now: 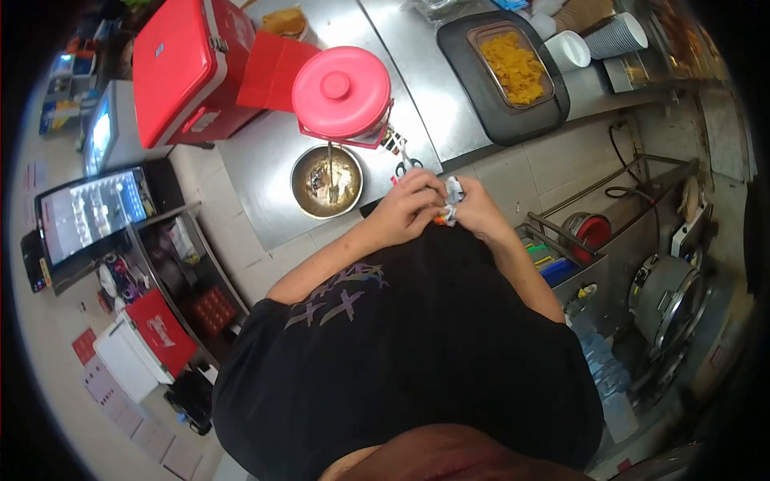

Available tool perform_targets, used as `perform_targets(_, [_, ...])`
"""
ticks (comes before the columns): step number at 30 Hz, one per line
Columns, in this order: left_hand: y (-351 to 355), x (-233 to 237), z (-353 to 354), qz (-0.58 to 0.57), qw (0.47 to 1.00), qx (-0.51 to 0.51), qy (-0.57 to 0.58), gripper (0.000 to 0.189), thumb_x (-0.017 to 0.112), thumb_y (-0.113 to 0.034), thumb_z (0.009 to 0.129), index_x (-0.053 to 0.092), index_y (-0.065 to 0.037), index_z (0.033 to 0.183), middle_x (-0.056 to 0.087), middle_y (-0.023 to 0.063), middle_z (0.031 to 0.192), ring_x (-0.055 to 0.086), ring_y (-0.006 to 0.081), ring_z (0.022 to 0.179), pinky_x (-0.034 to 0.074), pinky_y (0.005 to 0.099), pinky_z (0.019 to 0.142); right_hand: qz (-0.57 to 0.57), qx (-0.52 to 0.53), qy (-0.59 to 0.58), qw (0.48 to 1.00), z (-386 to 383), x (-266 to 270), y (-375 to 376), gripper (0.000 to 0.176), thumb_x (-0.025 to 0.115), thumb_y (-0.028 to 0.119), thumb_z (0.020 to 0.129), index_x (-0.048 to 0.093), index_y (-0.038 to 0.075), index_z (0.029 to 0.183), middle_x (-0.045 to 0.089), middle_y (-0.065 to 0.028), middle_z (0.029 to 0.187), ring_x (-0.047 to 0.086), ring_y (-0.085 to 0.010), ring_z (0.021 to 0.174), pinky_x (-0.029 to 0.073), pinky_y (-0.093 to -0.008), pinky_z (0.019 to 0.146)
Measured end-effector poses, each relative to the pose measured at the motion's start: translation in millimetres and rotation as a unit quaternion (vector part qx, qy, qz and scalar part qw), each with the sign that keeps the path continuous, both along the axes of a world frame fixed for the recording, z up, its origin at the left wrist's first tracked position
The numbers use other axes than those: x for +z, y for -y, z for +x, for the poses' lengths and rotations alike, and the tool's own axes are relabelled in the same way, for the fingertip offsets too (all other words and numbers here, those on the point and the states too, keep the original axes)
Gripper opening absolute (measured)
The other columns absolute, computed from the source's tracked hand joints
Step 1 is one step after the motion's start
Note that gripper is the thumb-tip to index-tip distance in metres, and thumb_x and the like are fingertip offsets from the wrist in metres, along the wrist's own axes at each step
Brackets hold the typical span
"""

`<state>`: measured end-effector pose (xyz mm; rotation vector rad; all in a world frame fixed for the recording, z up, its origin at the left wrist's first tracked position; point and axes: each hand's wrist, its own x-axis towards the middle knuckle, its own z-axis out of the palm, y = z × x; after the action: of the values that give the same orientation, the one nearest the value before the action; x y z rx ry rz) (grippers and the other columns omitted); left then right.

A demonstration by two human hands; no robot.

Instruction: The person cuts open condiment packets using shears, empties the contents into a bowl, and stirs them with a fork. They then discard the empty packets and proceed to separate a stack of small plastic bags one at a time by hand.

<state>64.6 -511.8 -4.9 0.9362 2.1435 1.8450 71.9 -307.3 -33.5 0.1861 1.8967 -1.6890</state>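
Observation:
Close to my body at the counter's edge, my left hand [411, 202] and my right hand [475, 210] are both closed around a small crumpled silvery packet [454, 191] with orange and red print. What is inside the packet cannot be seen. Just beyond my left hand lie scissors [406, 164] on the steel counter [257, 204]. To the left stands a metal bowl [303, 183] with dark residue and a fork [332, 191] resting in it. Behind the bowl is a pink lidded bucket [341, 92].
A red cooler box [180, 68] stands at the back left. On the right, a black tray [473, 88] bears a container of yellow food [512, 68], beside stacked white cups [618, 36]. A metal rack [561, 204] and a large pot [662, 301] stand right of me.

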Motion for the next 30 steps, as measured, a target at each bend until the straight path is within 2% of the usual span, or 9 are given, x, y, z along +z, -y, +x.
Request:
perform_targets(4, [-5,-16,-13,-0.092,0.964,0.222,-0.112,0.031,0.078,-0.015,0.078,0.065,-0.007,0.104,0.061,0.0125,0.111,0.055,0.0338,0.107,0.044,0.0427,0.094,0.033,-0.028,0.006,0.999,-26,-34,-24,0.017,0.078,0.006,0.070,0.067,0.003,0.082,0.065,-0.0054,0.078,0.059,-0.0117,0.073,0.048,-0.0295,0.066])
perform_targets(8, [5,-175,-13,-0.161,0.929,0.319,0.094,0.031,0.072,-0.015,0.085,0.064,-0.001,0.111,0.062,0.0219,0.113,0.058,0.0403,0.109,0.046,0.0462,0.095,0.323,-0.053,-0.274,0.904,-81,-120,-38,0.024,0.080,0.011,0.067,0.068,0.000,0.085,0.060,-0.0161,0.080,0.067,-0.0298,0.082,0.052,-0.0389,0.070])
perform_targets(11, [2,-241,-29,-0.259,0.868,0.405,0.121,0.038,0.070,-0.017,0.087,0.060,0.002,0.118,0.063,0.0276,0.116,0.059,0.0449,0.111,0.047,0.0489,0.095,0.353,-0.039,-0.269,0.895,-128,-185,-33,0.032,0.083,0.012,0.067,0.069,0.003,0.094,0.059,-0.0163,0.092,0.068,-0.0292,0.090,0.054,-0.0392,0.076])
perform_targets(15, [-8,-283,-55,-0.318,0.784,0.502,0.177,0.055,0.073,-0.030,0.084,0.056,0.003,0.125,0.065,0.0321,0.112,0.062,0.0490,0.105,0.049,0.0508,0.093,0.188,-0.070,-0.127,0.971,-146,-224,-19,0.067,0.085,0.008,0.070,0.057,0.009,0.131,0.054,-0.0170,0.119,0.066,-0.0279,0.099,0.057,-0.0382,0.085])
perform_targets(22, [-17,-309,-74,-0.488,0.641,0.500,0.318,0.057,0.078,-0.042,0.081,0.065,0.004,0.112,0.071,0.0265,0.102,0.069,0.0439,0.096,0.053,0.0478,0.087,0.107,-0.123,-0.106,0.981,-105,-249,-42,0.076,0.082,0.005,0.073,0.047,0.009,0.141,0.052,-0.0189,0.124,0.063,-0.0265,0.103,0.058,-0.0368,0.079])
perform_targets(24, [-17,-297,-74,-0.427,0.652,0.518,0.354,0.038,0.075,-0.024,0.086,0.069,0.004,0.110,0.069,0.0270,0.108,0.065,0.0395,0.102,0.050,0.0469,0.091,0.136,-0.097,-0.121,0.979,-88,-254,-54,0.063,0.079,0.005,0.077,0.053,0.007,0.134,0.058,-0.0158,0.114,0.064,-0.0226,0.096,0.058,-0.0339,0.074])
perform_targets(26, [-12,-289,-69,-0.009,0.709,0.563,0.425,0.029,0.074,-0.016,0.087,0.071,0.003,0.108,0.073,0.0210,0.097,0.070,0.0321,0.090,0.054,0.0415,0.081,0.069,-0.010,0.032,0.997,-79,-238,-65,0.048,0.078,0.007,0.080,0.060,0.005,0.125,0.063,-0.0123,0.102,0.066,-0.0204,0.087,0.056,-0.0321,0.070])
perform_targets(27, [-11,-277,-65,-0.198,0.718,0.591,0.311,0.022,0.074,-0.010,0.087,0.072,0.003,0.104,0.075,0.0148,0.089,0.072,0.0238,0.079,0.055,0.0356,0.072,0.068,-0.006,0.028,0.997,-77,-225,-66,0.048,0.078,0.007,0.080,0.060,0.005,0.125,0.063,-0.0123,0.102,0.066,-0.0204,0.087,0.056,-0.0321,0.070])
perform_targets(30, [-5,-251,-56,-0.074,0.723,0.573,0.378,0.025,0.079,-0.013,0.083,0.073,0.003,0.102,0.074,0.0139,0.089,0.070,0.0182,0.079,0.054,0.0335,0.071,0.067,0.060,0.078,0.993,-72,-203,-57,0.041,0.078,0.010,0.082,0.064,0.004,0.120,0.065,-0.0123,0.100,0.067,-0.0199,0.084,0.056,-0.0310,0.068])
